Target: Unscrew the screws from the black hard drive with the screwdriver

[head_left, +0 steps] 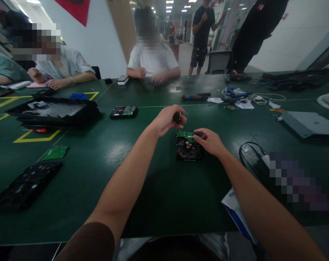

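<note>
A hard drive lies flat on the green desk, underside up, its green circuit board at the far end, just past centre of the view. The right hand comes in from 4 o'clock and rests its fingertips on the board's right edge; its grip is loosely together, pressing rather than clamped, and whether it pinches anything cannot be told. The left hand hovers at 11 o'clock of the drive, fingers curled tight around a small dark tool with a yellowish patch; most of the tool is hidden in the fist, so its kind is unclear.

Farther out, a second hard drive sits at 10 o'clock, a black tray beyond it, a loose green board at 9 o'clock. A black cable loops at 3 o'clock, partly lost behind a blurred patch. Two seated people at 11 and 12 o'clock work with their own hands.
</note>
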`<state>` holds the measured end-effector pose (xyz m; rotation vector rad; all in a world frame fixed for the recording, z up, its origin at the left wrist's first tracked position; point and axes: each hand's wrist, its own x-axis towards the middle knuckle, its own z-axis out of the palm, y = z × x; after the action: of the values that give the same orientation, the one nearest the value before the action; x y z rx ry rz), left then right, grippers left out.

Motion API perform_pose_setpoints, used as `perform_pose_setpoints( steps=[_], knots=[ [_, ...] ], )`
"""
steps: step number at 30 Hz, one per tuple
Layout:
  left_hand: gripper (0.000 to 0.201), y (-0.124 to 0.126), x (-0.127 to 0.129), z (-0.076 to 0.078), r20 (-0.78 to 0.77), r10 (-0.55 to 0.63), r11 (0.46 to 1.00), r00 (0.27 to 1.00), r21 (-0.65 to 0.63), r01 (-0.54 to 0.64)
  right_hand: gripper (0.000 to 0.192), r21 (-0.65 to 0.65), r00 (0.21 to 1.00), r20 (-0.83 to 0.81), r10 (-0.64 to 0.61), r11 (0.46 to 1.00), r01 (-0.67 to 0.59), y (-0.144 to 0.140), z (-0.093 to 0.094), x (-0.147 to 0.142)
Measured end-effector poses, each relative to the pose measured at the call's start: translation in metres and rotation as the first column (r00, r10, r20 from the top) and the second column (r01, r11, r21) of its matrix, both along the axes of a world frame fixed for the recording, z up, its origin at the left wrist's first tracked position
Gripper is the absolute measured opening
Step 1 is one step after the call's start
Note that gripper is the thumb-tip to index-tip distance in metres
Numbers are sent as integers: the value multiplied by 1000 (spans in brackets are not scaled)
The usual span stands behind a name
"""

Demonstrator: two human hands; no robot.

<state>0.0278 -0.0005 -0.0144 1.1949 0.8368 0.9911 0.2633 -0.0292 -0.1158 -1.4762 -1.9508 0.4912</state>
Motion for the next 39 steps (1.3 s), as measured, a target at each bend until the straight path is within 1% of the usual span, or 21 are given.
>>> perform_pose_setpoints(
  steps=[5, 8, 11, 14, 17, 22, 27, 29, 31, 36, 39],
  knots=[
    [22, 2, 1, -2, 58, 33, 999, 998, -33, -32, 33, -14, 1000, -12, -11, 1000, 11, 0, -1, 0],
    [21, 1, 0, 0, 27, 12, 1000, 1000, -21, -11, 33, -11, 1000, -14, -5, 1000, 5, 0, -1, 0],
    [19, 0, -2, 2, -7, 26, 999, 1000, 25, -25, 33, -7, 1000, -14, 1, 1000, -1, 0, -1, 0],
    [22, 0, -4, 2, -30, 32, 998, 999, 48, -31, 33, -2, 1000, -6, 4, 1000, -4, 0, -1, 1],
    [23, 1, -4, 1, -18, 22, 999, 1000, 28, -21, 34, 2, 1000, -4, 6, 1000, -6, 0, 0, 1],
    [25, 3, -2, -2, 28, 38, 999, 999, -4, -38, 34, -12, 1000, 0, -3, 1000, 3, 0, 0, 0],
    [28, 3, -2, -2, -51, 58, 996, 997, 73, -54, 32, 3, 1000, 11, 6, 1000, -6, 0, 1, 0],
    [28, 2, -3, -1, -68, 60, 995, 996, 84, -55, 32, 12, 1000, 15, 0, 1000, -1, 0, 1, -1],
    [26, 1, -3, 0, -45, 44, 998, 998, 47, -42, 32, 7, 1000, 17, -6, 1000, 6, -1, 1, -1],
    [25, 1, -4, -2, 112, -18, 995, 994, -94, 29, 34, -6, 1000, 4, -10, 1000, 10, -1, 1, 0],
    [26, 4, -5, -4, 113, -20, 992, 993, -118, 34, 34, -6, 1000, 3, -6, 1000, 6, 0, 0, 0]
  ],
)
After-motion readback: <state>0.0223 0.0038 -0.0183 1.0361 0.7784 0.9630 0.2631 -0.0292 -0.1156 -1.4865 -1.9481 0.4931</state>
